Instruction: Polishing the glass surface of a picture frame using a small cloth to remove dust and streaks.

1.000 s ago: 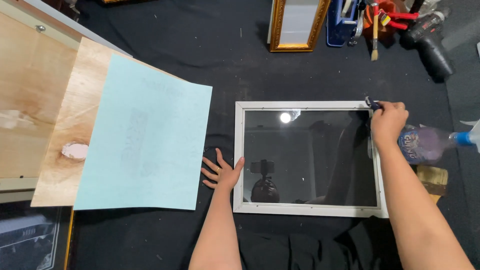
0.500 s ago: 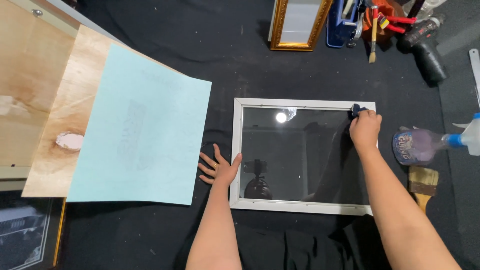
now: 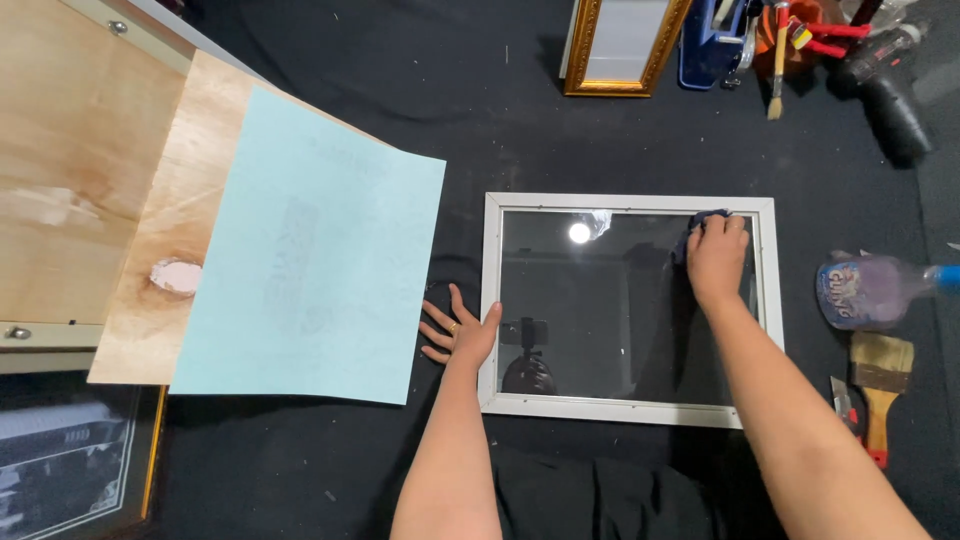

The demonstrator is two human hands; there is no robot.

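Right hand (image 3: pixel 716 258): we pressed a dark cloth (image 3: pixel 703 222) on the glass (image 3: pixel 610 300), far-right corner.
Left hand (image 3: pixel 462 331): open, flat, bracing the frame (image 3: pixel 491 300).
Glass: unwiped pane extended left and near.

black cloth (image 3: pixel 480 130), white glass frame (image 3: pixel 628 409), paintbrush (image 3: pixel 878 385)

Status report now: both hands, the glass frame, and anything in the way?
Left hand flat, bracing white frame edge. Right hand pressing dark cloth on glass, upper right corner. Spray bottle and brush lie right of frame, apart.

Single head view — looking straight down, close, over dark floor (image 3: pixel 400 470)
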